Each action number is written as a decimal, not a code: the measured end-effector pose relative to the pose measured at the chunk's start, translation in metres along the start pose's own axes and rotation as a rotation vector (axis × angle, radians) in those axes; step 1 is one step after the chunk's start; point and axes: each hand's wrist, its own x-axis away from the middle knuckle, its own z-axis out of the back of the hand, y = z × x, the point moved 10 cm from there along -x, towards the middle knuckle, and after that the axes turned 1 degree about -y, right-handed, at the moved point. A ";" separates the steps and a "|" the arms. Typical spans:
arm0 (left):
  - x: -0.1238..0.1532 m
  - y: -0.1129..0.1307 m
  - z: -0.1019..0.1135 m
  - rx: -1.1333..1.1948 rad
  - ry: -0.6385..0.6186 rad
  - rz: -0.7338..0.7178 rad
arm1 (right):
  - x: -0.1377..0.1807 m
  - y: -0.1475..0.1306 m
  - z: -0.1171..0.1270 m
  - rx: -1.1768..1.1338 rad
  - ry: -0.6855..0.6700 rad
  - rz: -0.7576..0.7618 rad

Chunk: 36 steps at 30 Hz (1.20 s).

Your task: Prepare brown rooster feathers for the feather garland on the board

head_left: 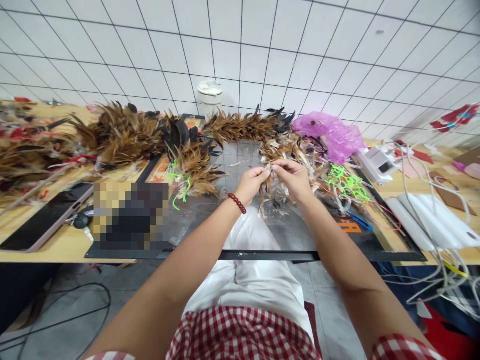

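Observation:
My left hand (253,184), with a dark red bead bracelet (237,203) on its wrist, is closed in a pinch. Facing it, my right hand (294,179) pinches too, and the fingertips of both nearly meet. A small pale piece, which looks like the quill end of a feather (270,168), shows between them. Loose brown and cream feathers (279,147) lie just behind and under my hands. To their left rests a bundle of brown feathers (200,181) tied with bright green string (182,185). More green string (347,181) lies in a tangle on the right.
A feather garland (243,126) runs along the back, near a white lidded cup (210,95) and a pink plastic bag (332,132). Blue scissors or snips (360,220) lie right. A phone (47,215) and keys (82,220) sit left. White cables (431,220) hang over the right edge.

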 end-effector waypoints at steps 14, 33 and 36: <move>-0.004 -0.002 0.014 0.169 0.117 -0.023 | 0.001 0.001 -0.002 0.034 0.001 -0.023; -0.005 -0.002 0.010 0.173 0.056 -0.017 | 0.003 -0.004 -0.009 0.031 -0.067 0.045; -0.004 -0.002 0.006 0.127 0.020 -0.021 | 0.005 -0.009 -0.017 0.001 -0.127 0.068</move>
